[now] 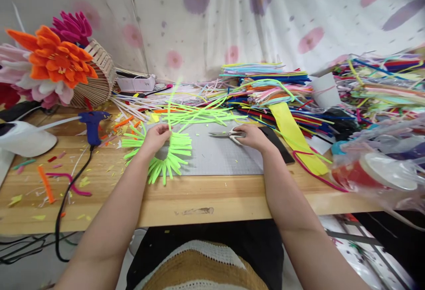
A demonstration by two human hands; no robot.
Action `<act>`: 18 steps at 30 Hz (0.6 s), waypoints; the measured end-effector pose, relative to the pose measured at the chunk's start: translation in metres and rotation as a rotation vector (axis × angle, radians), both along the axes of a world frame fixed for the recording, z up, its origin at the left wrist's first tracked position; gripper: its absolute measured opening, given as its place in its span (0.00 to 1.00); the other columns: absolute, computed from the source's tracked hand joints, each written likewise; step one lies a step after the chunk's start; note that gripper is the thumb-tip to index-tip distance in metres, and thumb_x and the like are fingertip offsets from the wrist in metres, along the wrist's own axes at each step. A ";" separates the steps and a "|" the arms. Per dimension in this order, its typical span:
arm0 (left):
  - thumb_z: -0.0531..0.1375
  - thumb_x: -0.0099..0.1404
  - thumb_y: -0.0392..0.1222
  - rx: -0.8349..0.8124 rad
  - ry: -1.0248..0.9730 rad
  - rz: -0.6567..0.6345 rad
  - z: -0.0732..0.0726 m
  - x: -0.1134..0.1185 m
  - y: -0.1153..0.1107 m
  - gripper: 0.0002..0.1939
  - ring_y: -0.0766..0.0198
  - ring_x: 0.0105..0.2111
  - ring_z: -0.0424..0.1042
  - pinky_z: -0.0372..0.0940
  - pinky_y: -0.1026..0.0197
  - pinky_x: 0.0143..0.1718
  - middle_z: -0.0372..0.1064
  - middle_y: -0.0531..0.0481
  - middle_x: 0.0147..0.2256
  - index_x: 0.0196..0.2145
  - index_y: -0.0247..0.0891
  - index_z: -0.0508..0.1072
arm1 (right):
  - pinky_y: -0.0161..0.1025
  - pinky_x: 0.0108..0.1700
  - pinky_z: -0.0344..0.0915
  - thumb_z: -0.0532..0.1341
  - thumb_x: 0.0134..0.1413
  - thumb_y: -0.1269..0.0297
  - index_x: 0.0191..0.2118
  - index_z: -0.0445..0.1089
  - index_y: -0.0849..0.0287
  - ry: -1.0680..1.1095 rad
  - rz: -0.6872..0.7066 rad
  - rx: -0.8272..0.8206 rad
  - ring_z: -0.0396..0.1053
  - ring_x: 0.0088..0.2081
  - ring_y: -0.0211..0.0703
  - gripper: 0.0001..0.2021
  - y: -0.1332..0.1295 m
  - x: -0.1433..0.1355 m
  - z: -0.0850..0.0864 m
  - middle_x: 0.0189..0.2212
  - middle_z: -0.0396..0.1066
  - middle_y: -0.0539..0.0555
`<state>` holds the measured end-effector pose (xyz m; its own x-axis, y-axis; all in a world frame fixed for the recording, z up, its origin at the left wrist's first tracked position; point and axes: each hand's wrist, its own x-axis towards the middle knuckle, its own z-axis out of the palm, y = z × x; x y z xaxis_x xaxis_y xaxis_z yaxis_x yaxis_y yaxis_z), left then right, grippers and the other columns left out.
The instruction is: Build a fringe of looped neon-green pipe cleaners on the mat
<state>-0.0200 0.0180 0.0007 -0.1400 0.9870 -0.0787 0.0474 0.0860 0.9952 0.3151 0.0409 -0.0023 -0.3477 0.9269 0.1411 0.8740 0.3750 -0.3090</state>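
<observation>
A ring of bright green pipe cleaner loops fans out above the front part of the grey cutting mat. My left hand pinches it at the upper edge, where one long green stem sticks up from the fingers. To the right, my right hand grips a pair of scissors by the handles, blades pointing left toward the ring and apart from it. Loose green pipe cleaners lie in a pile just behind both hands.
A blue glue gun with a black cord stands left, near coloured scraps. Behind it are felt-like flowers and a woven basket. Pipe cleaner bundles are stacked at the back right. A plastic-wrapped red container sits at the right edge.
</observation>
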 end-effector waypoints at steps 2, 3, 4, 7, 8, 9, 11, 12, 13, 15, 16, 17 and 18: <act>0.60 0.41 0.36 -0.050 0.028 0.046 0.000 -0.004 0.000 0.10 0.73 0.17 0.59 0.56 0.69 0.19 0.61 0.57 0.19 0.26 0.35 0.68 | 0.41 0.47 0.60 0.60 0.42 0.61 0.43 0.70 0.60 0.033 0.035 -0.067 0.65 0.45 0.46 0.18 0.000 0.004 0.001 0.42 0.70 0.56; 0.59 0.42 0.36 -0.077 0.022 0.058 0.000 -0.003 0.000 0.09 0.74 0.16 0.57 0.55 0.69 0.18 0.59 0.58 0.17 0.26 0.35 0.68 | 0.40 0.47 0.61 0.61 0.42 0.61 0.43 0.69 0.59 0.056 0.063 -0.103 0.65 0.45 0.46 0.19 0.000 0.006 0.001 0.43 0.69 0.56; 0.59 0.42 0.36 -0.105 0.006 0.065 -0.001 -0.002 -0.001 0.08 0.74 0.15 0.56 0.54 0.69 0.17 0.57 0.59 0.16 0.25 0.36 0.67 | 0.40 0.45 0.61 0.60 0.42 0.62 0.44 0.69 0.58 0.081 0.083 -0.133 0.65 0.45 0.45 0.19 0.001 0.008 0.001 0.43 0.69 0.55; 0.60 0.43 0.38 -0.158 -0.064 0.040 -0.001 0.006 -0.003 0.09 0.75 0.14 0.55 0.51 0.71 0.16 0.57 0.60 0.15 0.25 0.36 0.65 | 0.38 0.39 0.63 0.58 0.44 0.63 0.41 0.71 0.58 0.159 0.016 -0.111 0.67 0.39 0.42 0.15 0.002 0.006 0.003 0.40 0.71 0.54; 0.61 0.42 0.38 -0.165 -0.083 0.024 -0.001 0.008 -0.003 0.10 0.75 0.14 0.55 0.50 0.71 0.15 0.57 0.60 0.16 0.25 0.36 0.64 | 0.37 0.38 0.63 0.57 0.45 0.63 0.39 0.71 0.58 0.182 -0.024 -0.069 0.67 0.38 0.42 0.14 0.003 0.002 0.004 0.38 0.71 0.55; 0.61 0.42 0.38 -0.169 -0.098 0.008 0.000 0.010 -0.004 0.11 0.75 0.14 0.55 0.49 0.71 0.15 0.58 0.60 0.16 0.24 0.36 0.64 | 0.37 0.37 0.63 0.57 0.46 0.63 0.38 0.72 0.59 0.205 -0.054 -0.024 0.67 0.37 0.41 0.13 0.003 -0.004 0.005 0.37 0.71 0.55; 0.63 0.40 0.38 -0.183 -0.111 -0.027 0.001 0.013 -0.006 0.12 0.75 0.14 0.56 0.49 0.71 0.15 0.59 0.59 0.17 0.25 0.36 0.64 | 0.37 0.36 0.63 0.56 0.47 0.64 0.38 0.71 0.60 0.243 -0.046 0.013 0.67 0.36 0.41 0.12 0.005 -0.019 0.009 0.37 0.72 0.56; 0.63 0.40 0.38 -0.192 -0.110 -0.047 0.003 0.014 -0.007 0.13 0.75 0.15 0.57 0.50 0.71 0.15 0.60 0.59 0.17 0.26 0.36 0.65 | 0.37 0.37 0.62 0.55 0.48 0.64 0.38 0.71 0.60 0.248 -0.019 0.007 0.67 0.36 0.40 0.12 0.006 -0.028 0.011 0.36 0.72 0.55; 0.64 0.40 0.38 -0.199 -0.103 -0.072 0.005 0.014 -0.007 0.14 0.74 0.15 0.59 0.52 0.70 0.16 0.62 0.58 0.18 0.27 0.36 0.65 | 0.37 0.37 0.62 0.55 0.49 0.64 0.38 0.71 0.59 0.241 0.013 0.000 0.67 0.36 0.39 0.12 0.007 -0.038 0.013 0.36 0.72 0.55; 0.65 0.39 0.38 -0.183 -0.074 -0.146 0.013 0.012 -0.006 0.17 0.71 0.18 0.62 0.56 0.67 0.19 0.65 0.55 0.21 0.30 0.36 0.67 | 0.36 0.39 0.61 0.55 0.49 0.65 0.37 0.71 0.59 0.197 0.104 -0.021 0.67 0.36 0.38 0.11 0.009 -0.059 0.015 0.36 0.72 0.54; 0.65 0.39 0.39 -0.164 -0.049 -0.200 0.019 0.010 -0.004 0.19 0.69 0.18 0.63 0.56 0.67 0.20 0.65 0.55 0.21 0.32 0.36 0.68 | 0.36 0.39 0.61 0.55 0.49 0.65 0.37 0.71 0.59 0.164 0.149 -0.032 0.67 0.36 0.39 0.11 0.011 -0.069 0.015 0.36 0.72 0.54; 0.65 0.39 0.39 -0.132 -0.019 -0.253 0.027 0.007 -0.001 0.20 0.69 0.18 0.63 0.56 0.67 0.20 0.65 0.55 0.21 0.33 0.36 0.69 | 0.36 0.39 0.60 0.55 0.49 0.66 0.38 0.71 0.60 0.140 0.176 -0.044 0.67 0.36 0.38 0.11 0.014 -0.080 0.014 0.37 0.71 0.55; 0.65 0.39 0.39 -0.099 0.025 -0.313 0.036 0.003 0.003 0.20 0.69 0.19 0.63 0.55 0.67 0.20 0.65 0.55 0.21 0.33 0.37 0.69 | 0.35 0.39 0.60 0.55 0.49 0.67 0.38 0.70 0.60 0.129 0.196 -0.045 0.66 0.36 0.38 0.11 0.017 -0.090 0.013 0.37 0.71 0.55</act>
<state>-0.0173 0.0208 0.0364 0.1658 0.9702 -0.1766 0.1110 0.1596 0.9809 0.2250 0.0575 0.0109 -0.5034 0.8498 0.1562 0.7382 0.5169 -0.4335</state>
